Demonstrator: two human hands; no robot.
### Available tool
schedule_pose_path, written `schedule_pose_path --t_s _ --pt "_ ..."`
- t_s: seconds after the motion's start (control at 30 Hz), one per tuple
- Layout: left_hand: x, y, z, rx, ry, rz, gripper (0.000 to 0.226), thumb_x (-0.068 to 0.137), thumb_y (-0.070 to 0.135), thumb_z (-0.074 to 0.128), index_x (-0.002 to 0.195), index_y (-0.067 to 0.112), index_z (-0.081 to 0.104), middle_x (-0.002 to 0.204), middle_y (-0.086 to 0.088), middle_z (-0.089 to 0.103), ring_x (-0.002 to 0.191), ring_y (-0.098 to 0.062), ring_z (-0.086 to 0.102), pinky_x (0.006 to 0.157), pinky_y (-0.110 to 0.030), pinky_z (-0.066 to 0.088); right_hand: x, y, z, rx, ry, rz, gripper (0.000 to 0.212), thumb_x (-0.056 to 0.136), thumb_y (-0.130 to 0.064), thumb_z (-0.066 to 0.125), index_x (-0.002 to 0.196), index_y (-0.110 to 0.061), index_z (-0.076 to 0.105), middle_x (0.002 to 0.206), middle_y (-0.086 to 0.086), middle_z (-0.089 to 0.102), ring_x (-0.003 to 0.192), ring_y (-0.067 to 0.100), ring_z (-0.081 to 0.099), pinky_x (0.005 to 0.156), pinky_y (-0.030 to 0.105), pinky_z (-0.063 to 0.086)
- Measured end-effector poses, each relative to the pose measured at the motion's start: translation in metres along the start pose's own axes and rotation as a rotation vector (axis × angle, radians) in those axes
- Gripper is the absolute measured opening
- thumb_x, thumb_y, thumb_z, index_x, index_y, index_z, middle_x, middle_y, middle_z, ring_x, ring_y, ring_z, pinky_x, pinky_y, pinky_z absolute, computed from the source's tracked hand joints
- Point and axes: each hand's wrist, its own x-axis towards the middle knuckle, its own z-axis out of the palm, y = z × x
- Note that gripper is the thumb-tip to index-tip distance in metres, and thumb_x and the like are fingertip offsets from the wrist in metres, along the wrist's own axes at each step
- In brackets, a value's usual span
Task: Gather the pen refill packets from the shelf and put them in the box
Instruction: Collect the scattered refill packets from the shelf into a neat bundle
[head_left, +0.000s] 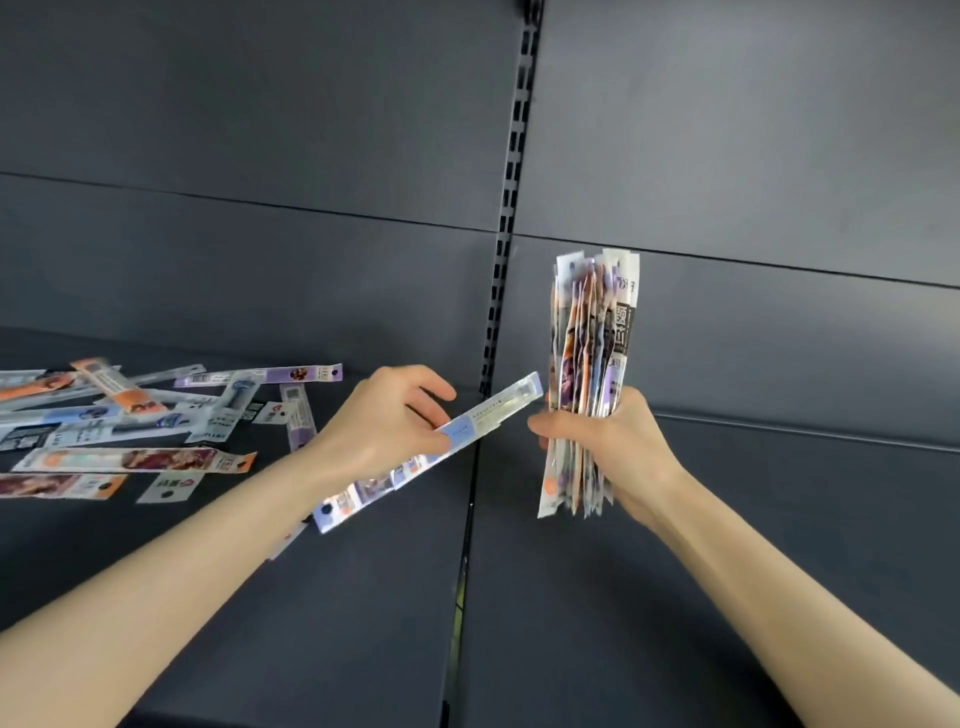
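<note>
On the dark grey shelf (727, 519), right section, I see the right hand (618, 447) with fingers and thumb wrapped tight round a thick bundle of refill packets (592, 332). The bundle is held upright, clear of the shelf surface, its top ends fanned in front of the back panel (260, 130). Its outer packet carries a black strip with big pale characters, too blurred for me to read.

Left hand (384, 415) pinches a single packet (498, 410) between thumb and fingers, about mid-length. That packet is tilted, far end up and pointing at the bundle, tip just beside the right hand's fingertips; whether it touches, I cannot tell. It has a pale blue-lilac card with small print, unreadable.

Left section of the shelf: loose packets (130, 415) lie scattered flat and overlapping, with orange, lilac and white headers and hang holes. One shows a QR-like block, another a barcode; no brand name legible. Slotted upright (511, 182) divides the two back panels.
</note>
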Motion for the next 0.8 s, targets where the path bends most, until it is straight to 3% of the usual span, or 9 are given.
schedule_pose_path --t_s 0.1,0.2,0.3,0.37,0.43,0.53,0.6,0.7,0.8 --pt "-0.001 0.021 -0.012 -0.006 -0.151 0.108 0.040 0.071 0.003 0.075 0.103 0.024 0.064 0.085 0.004 0.073 0.076 -0.009 0.070 0.078 -0.038 0.058 0.002 -0.007 -0.009 -0.010 0.009 -0.134 0.013 0.074 -0.002 0.074 0.083 -0.010 0.071 0.082 0.004 0.071 0.072 0.012 0.068 0.063 0.021 0.056" --pt "0.003 0.042 -0.018 0.012 -0.320 0.164 0.039 0.074 0.003 0.075 0.103 0.027 0.063 0.086 0.006 0.074 0.079 -0.005 0.070 0.074 -0.023 0.058 0.003 -0.007 -0.013 -0.193 -0.094 -0.133 0.028 0.073 -0.004 0.076 0.101 -0.004 0.070 0.103 0.014 0.072 0.089 0.020 0.070 0.079 0.028 0.057" --pt "0.008 0.053 -0.021 0.029 -0.382 0.200 0.034 0.073 0.000 0.073 0.098 0.020 0.060 0.089 0.001 0.075 0.080 -0.010 0.072 0.068 -0.020 0.057 0.001 -0.006 -0.013 -0.369 -0.229 -0.068 0.021 0.072 -0.006 0.077 0.092 -0.003 0.069 0.082 0.006 0.071 0.070 0.010 0.065 0.071 0.021 0.054" --pt "0.011 0.055 -0.025 0.005 -0.381 0.194 0.042 0.071 0.000 0.076 0.105 0.016 0.059 0.091 -0.001 0.073 0.080 -0.013 0.072 0.069 -0.024 0.058 0.000 -0.005 -0.010 -0.333 -0.242 -0.031 0.016 0.071 -0.006 0.078 0.083 -0.007 0.067 0.069 -0.002 0.066 0.063 0.007 0.063 0.065 0.020 0.053" --pt "0.013 0.053 -0.028 0.020 -0.269 0.178 0.052 0.067 0.011 0.083 0.110 0.019 0.055 0.094 0.001 0.070 0.082 -0.014 0.070 0.071 -0.029 0.057 0.001 -0.003 -0.008 -0.275 -0.196 -0.020 0.016 0.070 -0.006 0.078 0.080 -0.007 0.066 0.067 -0.002 0.063 0.063 0.010 0.063 0.060 0.022 0.053" --pt "0.011 0.047 -0.022 0.131 0.132 0.103 0.080 0.060 0.038 0.086 0.126 0.024 0.043 0.101 0.012 0.060 0.090 -0.010 0.061 0.068 -0.021 0.047 0.002 -0.002 0.000 -0.096 -0.083 0.046 0.017 0.072 -0.005 0.077 0.085 -0.006 0.067 0.068 0.003 0.063 0.062 0.015 0.063 0.046 0.023 0.049" --pt "0.006 0.044 -0.007 -0.097 0.330 0.028 0.093 0.061 0.034 0.086 0.136 0.022 0.032 0.101 0.010 0.056 0.090 -0.010 0.059 0.067 -0.014 0.041 0.000 0.000 0.007 0.030 -0.009 0.078 0.015 0.072 -0.003 0.077 0.084 -0.008 0.068 0.067 0.005 0.065 0.060 0.016 0.063 0.044 0.023 0.049" --pt "0.006 0.042 0.016 -0.650 0.364 -0.031 0.077 0.067 0.009 0.082 0.127 0.015 0.035 0.095 0.001 0.063 0.084 -0.015 0.070 0.070 -0.025 0.058 -0.003 0.006 0.017 0.109 0.061 0.087 0.014 0.074 -0.004 0.076 0.083 -0.012 0.068 0.070 0.005 0.070 0.059 0.017 0.067 0.047 0.024 0.053" --pt "0.010 0.042 0.029 -0.757 0.362 0.036 0.063 0.073 0.002 0.076 0.125 0.013 0.041 0.093 -0.005 0.071 0.082 -0.016 0.072 0.077 -0.034 0.059 -0.005 0.010 0.019 0.160 0.074 0.125 0.015 0.074 -0.007 0.076 0.086 -0.009 0.069 0.077 0.015 0.072 0.062 0.023 0.067 0.048 0.029 0.052"
